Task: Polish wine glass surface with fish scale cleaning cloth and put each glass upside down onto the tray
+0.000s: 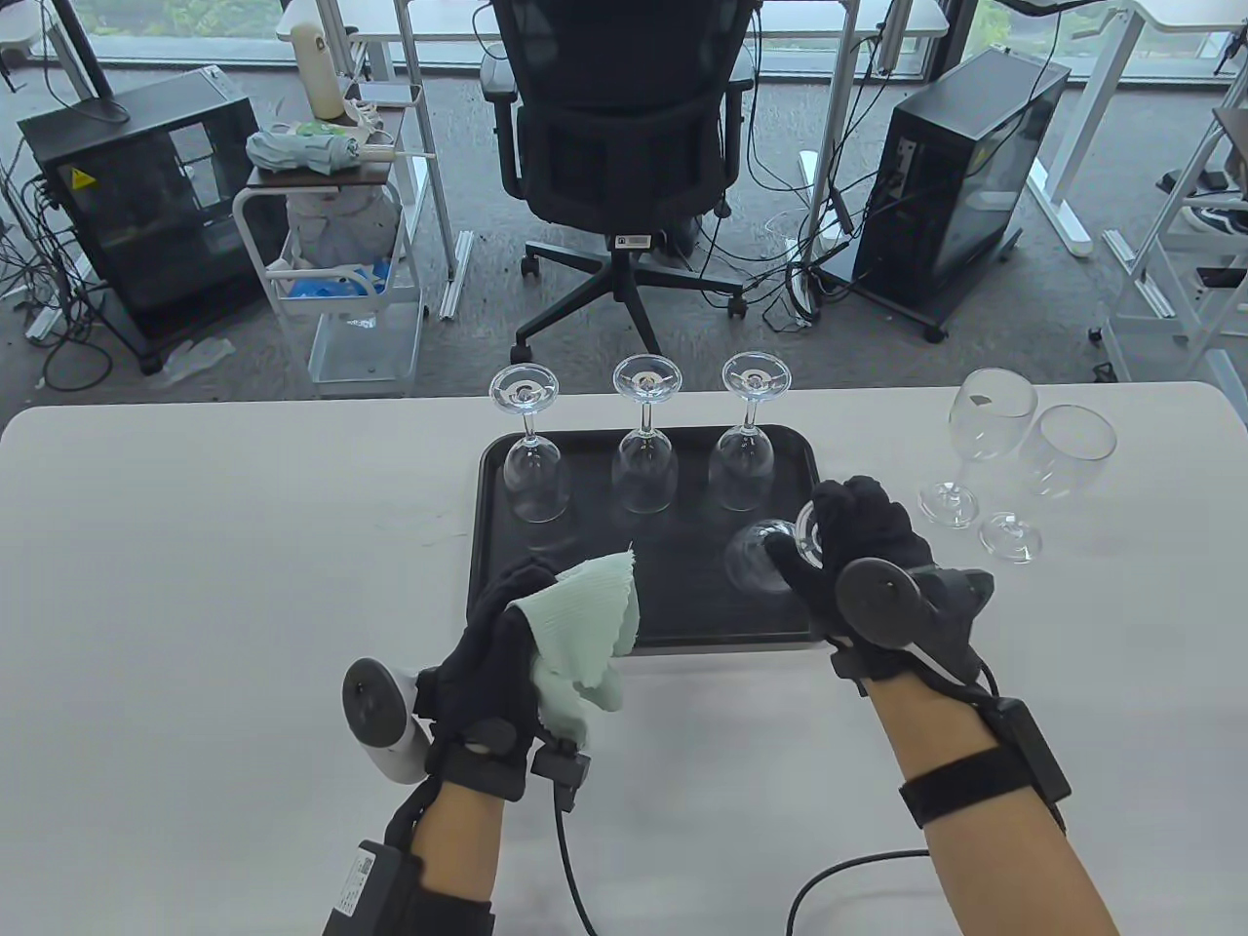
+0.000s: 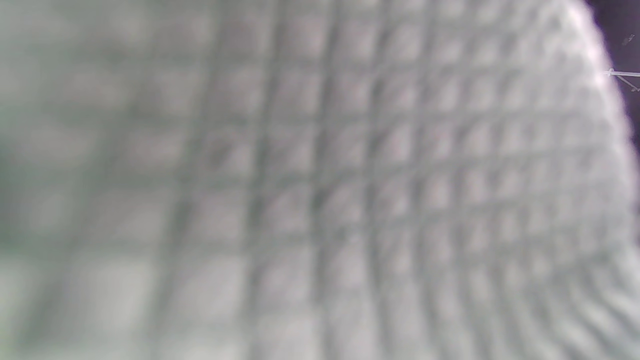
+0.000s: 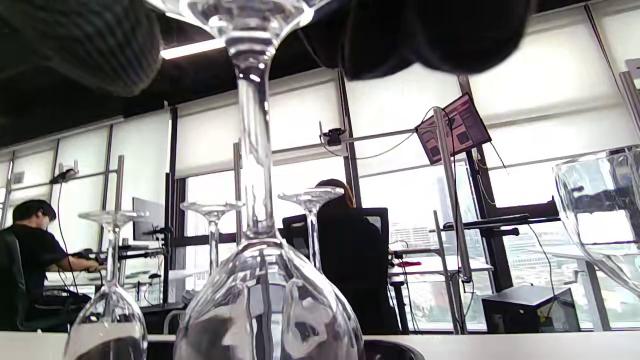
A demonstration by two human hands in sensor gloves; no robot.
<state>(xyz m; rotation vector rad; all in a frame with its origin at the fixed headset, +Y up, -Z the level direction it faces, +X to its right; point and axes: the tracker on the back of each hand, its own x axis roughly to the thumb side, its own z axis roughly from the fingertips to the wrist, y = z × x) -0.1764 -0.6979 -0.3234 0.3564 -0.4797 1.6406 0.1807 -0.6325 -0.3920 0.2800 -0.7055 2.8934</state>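
Over black tray (image 1: 497,585): R hand (image 1: 858,556) grips inverted glass (image 1: 765,561), stem up; L hand (image 1: 497,634) clutches cloth (image 1: 585,624).

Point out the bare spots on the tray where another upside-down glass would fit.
The black tray is bare in its front left and middle, between the three inverted glasses along the back and the cloth in the left hand. The front right is crowded: the right hand holds a fourth glass there.

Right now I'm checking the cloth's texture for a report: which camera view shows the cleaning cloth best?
The table view: the whole pale green cleaning cloth shows, bunched in the left hand. The left wrist view is filled by its blurred grid weave; the right wrist view shows none.
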